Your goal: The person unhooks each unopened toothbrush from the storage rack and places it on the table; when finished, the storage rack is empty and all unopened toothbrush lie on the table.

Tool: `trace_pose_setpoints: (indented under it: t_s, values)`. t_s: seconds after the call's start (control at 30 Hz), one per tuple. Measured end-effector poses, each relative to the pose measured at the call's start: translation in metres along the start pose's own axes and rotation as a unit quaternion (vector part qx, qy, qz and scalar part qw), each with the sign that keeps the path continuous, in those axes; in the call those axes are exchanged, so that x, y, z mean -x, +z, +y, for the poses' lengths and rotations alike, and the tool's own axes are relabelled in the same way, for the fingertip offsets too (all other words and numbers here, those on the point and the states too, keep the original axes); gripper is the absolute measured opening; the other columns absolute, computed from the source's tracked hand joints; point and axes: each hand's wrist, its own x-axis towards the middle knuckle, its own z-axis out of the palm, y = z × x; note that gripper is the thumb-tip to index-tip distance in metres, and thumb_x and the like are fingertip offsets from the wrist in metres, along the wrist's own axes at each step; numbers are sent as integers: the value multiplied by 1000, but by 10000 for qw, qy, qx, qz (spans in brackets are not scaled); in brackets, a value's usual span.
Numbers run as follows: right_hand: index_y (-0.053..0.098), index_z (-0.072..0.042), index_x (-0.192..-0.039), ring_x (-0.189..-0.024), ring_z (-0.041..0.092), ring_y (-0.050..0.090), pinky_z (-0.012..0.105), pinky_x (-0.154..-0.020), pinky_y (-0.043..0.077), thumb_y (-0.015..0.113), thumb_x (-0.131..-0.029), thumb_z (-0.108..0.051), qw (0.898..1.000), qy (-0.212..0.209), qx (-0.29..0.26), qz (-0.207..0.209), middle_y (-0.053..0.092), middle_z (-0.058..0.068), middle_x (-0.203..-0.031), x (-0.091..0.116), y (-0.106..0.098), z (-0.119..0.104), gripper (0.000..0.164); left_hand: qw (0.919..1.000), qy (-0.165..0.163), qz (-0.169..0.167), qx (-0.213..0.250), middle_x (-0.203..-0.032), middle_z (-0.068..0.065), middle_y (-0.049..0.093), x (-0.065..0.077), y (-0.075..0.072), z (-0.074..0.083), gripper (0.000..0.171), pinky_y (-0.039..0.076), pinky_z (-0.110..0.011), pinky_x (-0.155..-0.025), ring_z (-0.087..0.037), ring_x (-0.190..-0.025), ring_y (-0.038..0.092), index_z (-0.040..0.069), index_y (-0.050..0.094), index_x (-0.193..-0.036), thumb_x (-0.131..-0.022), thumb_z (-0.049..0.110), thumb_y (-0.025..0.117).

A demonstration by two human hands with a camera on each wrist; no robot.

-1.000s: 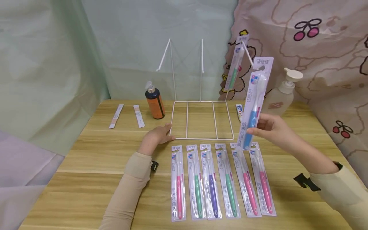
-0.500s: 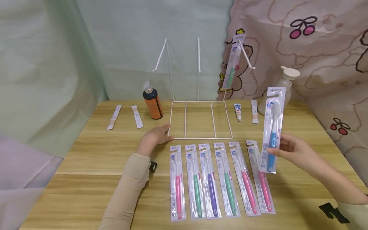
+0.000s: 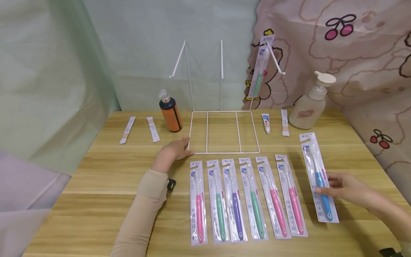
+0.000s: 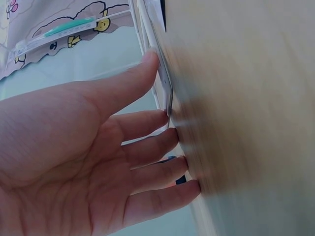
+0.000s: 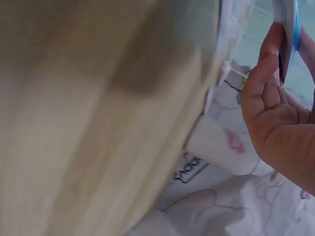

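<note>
My right hand (image 3: 348, 189) pinches a packaged blue toothbrush (image 3: 321, 178) between thumb and fingers, low over the table's right side. In the right wrist view the same toothbrush pack (image 5: 290, 29) shows edge-on between the fingers. My left hand (image 3: 173, 151) rests at the front left corner of a white wire display rack (image 3: 224, 153). The left wrist view shows that hand's (image 4: 113, 152) fingers fairly straight, their tips on the tabletop and the thumb against the wire. A packaged green toothbrush (image 3: 260, 67) hangs on the rack's right hook.
Several packaged toothbrushes, one purple (image 3: 236, 201), lie in a row before the rack. Behind are a dark orange-labelled pump bottle (image 3: 171, 114), a small toothpaste tube (image 3: 266, 123), a beige pump bottle (image 3: 308, 109) and slim sachets, one sachet (image 3: 127, 130) at far left.
My right hand has carried the blue toothbrush pack from beside the rack's right hook down and right, to the right end of the row. The left hand stays at the rack's corner.
</note>
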Motion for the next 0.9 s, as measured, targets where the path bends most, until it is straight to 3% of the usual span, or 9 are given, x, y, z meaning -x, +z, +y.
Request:
trace_pose_setpoints:
  t_s: [0.23,0.43,0.73,0.9]
  values:
    - [41,18,-127,-83,18,64,33,-72,55,63,-89,-30,9979,120,-64,-628,67,10,-97,-8,6,12,65,10000,-51,23,81,-155,-15,13,0,-2,0,72,23,-51,-112,-39,-138,22,8,14,-150,-96,39,49]
    - [49,16,-117,-72,16,64,28,-61,53,63,-89,-23,9906,-108,-626,-1212,68,9,-86,-12,9,19,50,10000,22,17,11,-154,-16,14,-4,-3,2,73,22,-50,-112,-39,-138,22,8,14,-150,-95,40,50]
    - [54,5,-99,-65,14,62,27,-55,52,66,-87,-26,9928,3,-404,-1124,66,7,-78,-12,17,26,35,9999,54,-27,-136,-155,-15,12,-5,-1,1,72,22,-49,-113,-38,-138,21,7,14,-150,-96,39,49]
    - [49,-1,-84,-60,15,61,27,-51,53,68,-85,-27,9959,-25,27,-907,64,5,-70,-8,17,24,32,9999,64,-37,-78,-154,-16,12,-4,1,-1,71,21,-49,-113,-39,-138,20,6,14,-150,-96,39,48]
